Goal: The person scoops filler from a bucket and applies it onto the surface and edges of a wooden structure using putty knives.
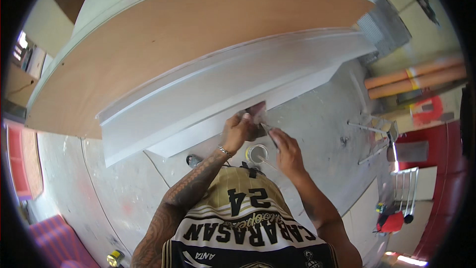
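My left hand (236, 133) is closed on a dark, reddish-brown flat plate (257, 111) with pale smears. My right hand (289, 155) grips a slim putty knife (268, 128), whose tip meets or lies close to the plate's near edge; exact contact is hard to make out. Just below both hands an open round can (257, 154) with greyish content stands on the floor, a thin stick leaning out of it. Beyond the plate stretches a long white panel (213, 101) with a folded-looking edge.
A large brown plywood board (163, 34) rises behind the white panel. Orange pipes (415, 82) lie at right, near a metal-legged stand (372, 128). The grey floor (317, 114) is paint-spotted. A yellow-and-black tape measure-like item (115, 257) sits at lower left.
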The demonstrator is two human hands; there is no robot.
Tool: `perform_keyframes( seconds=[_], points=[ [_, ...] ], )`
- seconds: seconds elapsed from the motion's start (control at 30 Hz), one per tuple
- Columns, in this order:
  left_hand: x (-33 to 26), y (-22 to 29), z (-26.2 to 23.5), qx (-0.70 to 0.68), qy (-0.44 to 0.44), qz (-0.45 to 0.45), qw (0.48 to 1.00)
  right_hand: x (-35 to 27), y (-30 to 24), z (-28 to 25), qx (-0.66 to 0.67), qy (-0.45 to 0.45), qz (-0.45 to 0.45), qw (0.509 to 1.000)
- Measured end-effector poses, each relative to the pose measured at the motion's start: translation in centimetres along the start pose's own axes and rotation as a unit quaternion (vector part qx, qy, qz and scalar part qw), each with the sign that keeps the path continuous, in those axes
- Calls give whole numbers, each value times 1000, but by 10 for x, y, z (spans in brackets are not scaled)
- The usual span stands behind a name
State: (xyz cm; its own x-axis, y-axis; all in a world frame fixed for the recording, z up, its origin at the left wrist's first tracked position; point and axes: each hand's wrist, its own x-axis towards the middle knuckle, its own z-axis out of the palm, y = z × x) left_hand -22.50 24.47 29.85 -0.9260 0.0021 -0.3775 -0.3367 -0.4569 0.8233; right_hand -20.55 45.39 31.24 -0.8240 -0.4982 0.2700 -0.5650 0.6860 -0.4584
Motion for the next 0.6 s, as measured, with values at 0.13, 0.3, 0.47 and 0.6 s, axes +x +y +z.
perform_keyframes(
  seconds=[0.13, 0.3, 0.47, 0.6],
  points=[
    [5, -38, 47, -43, 34, 17, 998, -25, 60, -35, 44, 123, 160, 978],
    [10, -79, 134, -143, 46, 36, 988, -82, 41, -58, 60, 104, 50, 992],
    [14, -98, 182, 194, -103, 6, 976, -132, 150, -70, 68, 161, 162, 971],
    [9, -85, 219, 207, -179, -32, 961, -167, 147, -100, 28, 151, 206, 966]
  ],
)
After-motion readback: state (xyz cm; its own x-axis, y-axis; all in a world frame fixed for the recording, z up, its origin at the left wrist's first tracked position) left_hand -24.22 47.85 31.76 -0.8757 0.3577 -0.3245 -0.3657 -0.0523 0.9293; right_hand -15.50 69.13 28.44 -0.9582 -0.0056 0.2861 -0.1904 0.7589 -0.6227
